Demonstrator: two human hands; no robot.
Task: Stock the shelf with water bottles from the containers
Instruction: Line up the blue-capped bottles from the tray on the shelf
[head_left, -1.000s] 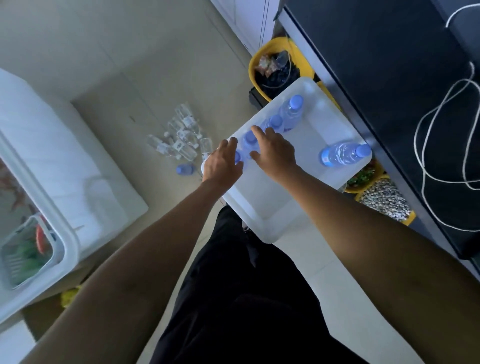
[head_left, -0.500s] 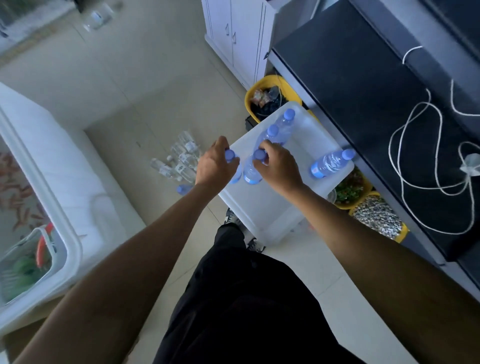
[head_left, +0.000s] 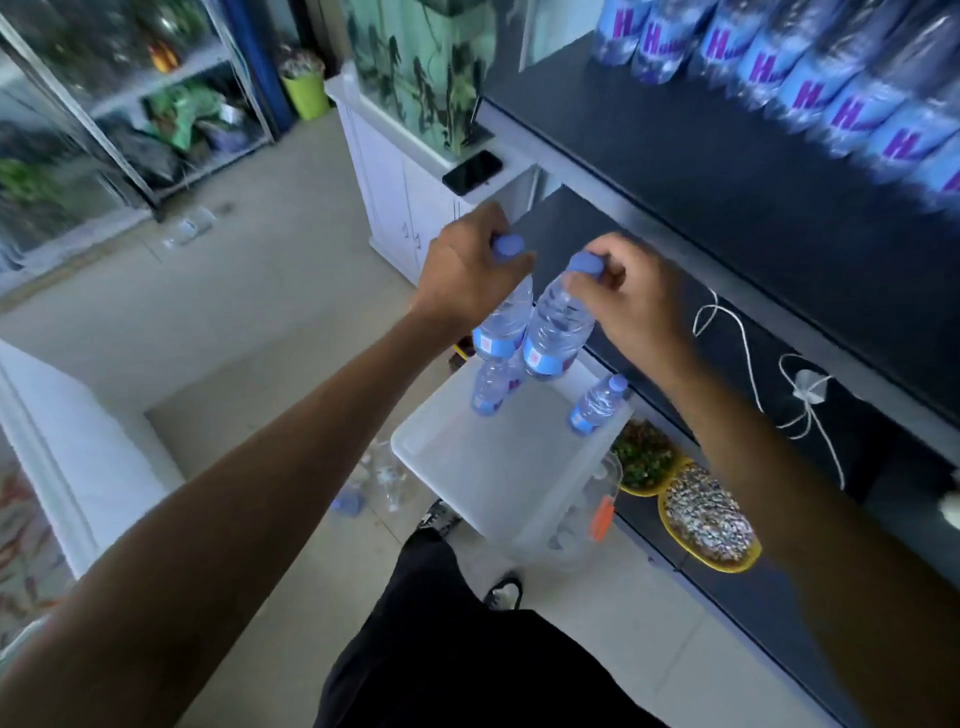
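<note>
Water bottles (head_left: 558, 327), clear plastic, blue-capped: just lifted above white plastic container (head_left: 467, 467) | my left hand (head_left: 467, 270), right hand (head_left: 634, 296) each grip one neck | dark shelf (head_left: 701, 156) next

bin (head_left: 483, 467) centre, shelf unit (head_left: 831, 338) right of it. In bin: first bottle (head_left: 488, 387) far-left, second bottle (head_left: 597, 405) far-right. bottle row (head_left: 831, 88) on unit's top tier. phone (head_left: 471, 171) on far cabinet (head_left: 395, 202).

Clear plastic blue-capped water bottle (head_left: 505, 319) aloft at centre, upright. Twin bottle (head_left: 558, 325) touching it at 3 o'clock. Third bottle (head_left: 488, 389) and fourth bottle (head_left: 597, 405) in white plastic tub (head_left: 467, 467), 6 o'clock. Blue-labelled bottle row (head_left: 831, 88) on dark shelf (head_left: 675, 156), 1 o'clock.
</note>
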